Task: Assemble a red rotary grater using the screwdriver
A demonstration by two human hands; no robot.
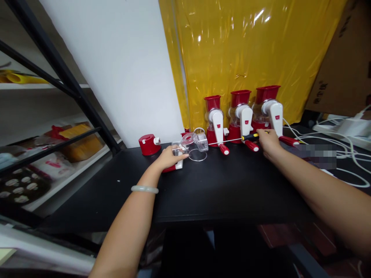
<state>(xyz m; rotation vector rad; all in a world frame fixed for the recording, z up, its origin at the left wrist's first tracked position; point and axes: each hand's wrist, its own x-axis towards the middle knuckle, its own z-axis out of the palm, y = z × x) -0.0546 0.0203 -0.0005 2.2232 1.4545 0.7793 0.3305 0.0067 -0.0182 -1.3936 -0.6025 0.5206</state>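
With my left hand [171, 157] I grip a clear plastic grater body [194, 142] on its left side, fingers wrapped round it. A screwdriver [249, 137] with a black and yellow handle is held in my right hand [268, 141]. Its long thin shaft reaches left, and the tip is at the right side of the clear body; whether it touches cannot be made out. Under my left hand lies a red and white crank handle [174, 167]. A red grater base [149, 144] with a white knob stands left of that hand.
Several assembled red and white rotary graters, among them one at the left [215, 121] and one at the right [268, 110], line the back of the black table [220, 189]. White cables [344, 150] lie at the right. A shelf rack [95, 131] stands at the left.
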